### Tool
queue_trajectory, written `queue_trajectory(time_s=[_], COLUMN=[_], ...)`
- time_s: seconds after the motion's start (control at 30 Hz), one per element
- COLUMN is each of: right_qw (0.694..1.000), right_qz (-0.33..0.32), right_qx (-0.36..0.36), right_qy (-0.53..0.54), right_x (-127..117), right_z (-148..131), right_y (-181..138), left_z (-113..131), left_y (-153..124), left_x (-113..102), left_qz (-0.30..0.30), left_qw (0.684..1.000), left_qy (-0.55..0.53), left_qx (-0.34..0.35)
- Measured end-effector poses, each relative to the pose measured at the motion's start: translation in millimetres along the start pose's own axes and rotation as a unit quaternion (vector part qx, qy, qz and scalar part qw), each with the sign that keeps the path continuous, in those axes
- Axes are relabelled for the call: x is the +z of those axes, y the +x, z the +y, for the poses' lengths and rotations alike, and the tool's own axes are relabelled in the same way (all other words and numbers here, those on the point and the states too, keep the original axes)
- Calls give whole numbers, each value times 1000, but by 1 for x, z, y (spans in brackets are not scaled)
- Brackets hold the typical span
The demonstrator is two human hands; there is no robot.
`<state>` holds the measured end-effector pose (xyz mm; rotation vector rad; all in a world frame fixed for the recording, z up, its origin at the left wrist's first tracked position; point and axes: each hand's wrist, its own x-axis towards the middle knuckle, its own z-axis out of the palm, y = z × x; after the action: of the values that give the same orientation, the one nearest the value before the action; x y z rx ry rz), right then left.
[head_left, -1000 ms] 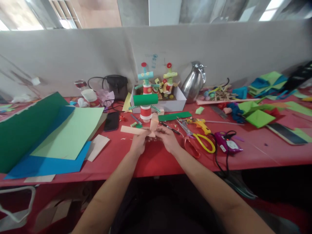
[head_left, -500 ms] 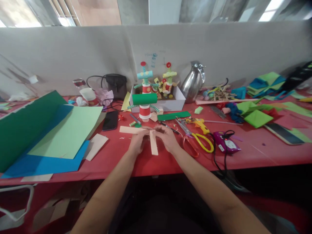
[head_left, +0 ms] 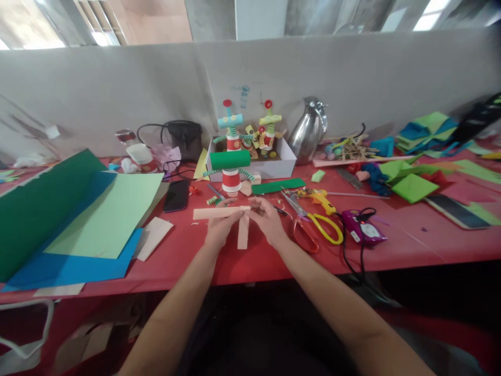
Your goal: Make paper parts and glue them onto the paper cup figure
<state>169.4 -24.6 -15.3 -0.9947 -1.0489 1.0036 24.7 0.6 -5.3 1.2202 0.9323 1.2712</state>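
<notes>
Paper strips (head_left: pixel 235 219) seemingly pinched between left hand (head_left: pixel 219 228) and right hand (head_left: pixel 267 223).

Strip crossing hidden under left hand (head_left: pixel 219 230) and right hand (head_left: pixel 268 222). Far-right phone (head_left: pixel 456 211) blurred. Green sheet (head_left: pixel 35 209) cut by left edge.

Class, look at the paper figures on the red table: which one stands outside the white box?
The figure with the dark green roll for a head; it stands on the table before the white box, nearest the hands.

A red-covered bench (head_left: pixel 410 245) runs the full width. A plain grey partition (head_left: pixel 117 89) stands along its far edge. Bright windows (head_left: pixel 23 36) show above, upper left.
</notes>
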Motion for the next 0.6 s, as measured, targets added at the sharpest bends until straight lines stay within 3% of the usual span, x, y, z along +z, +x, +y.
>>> queue_trajectory(time_s=[0.13, 0.3, 0.47, 0.6], right_qw=[999, 998, 1000, 994], right_qz=[-13, 27, 10, -10], right_qx=[-25, -38, -3, -23], right_qy=[-46, -38, -25, -109], right_x=[-1, -2, -2, -5], right_z=[-1, -1, -2, -4], right_y=[0, -1, 0, 1], left_z=[1, -3, -5, -2], left_y=[-1, 2, 5, 5], left_x=[1, 1, -5, -8], left_qz=[-19, -87, -65, -65], left_qw=[1000, 995, 995, 991], left_qy=[2, -18, 7, 25], left_qx=[16, -34, -70, -112])
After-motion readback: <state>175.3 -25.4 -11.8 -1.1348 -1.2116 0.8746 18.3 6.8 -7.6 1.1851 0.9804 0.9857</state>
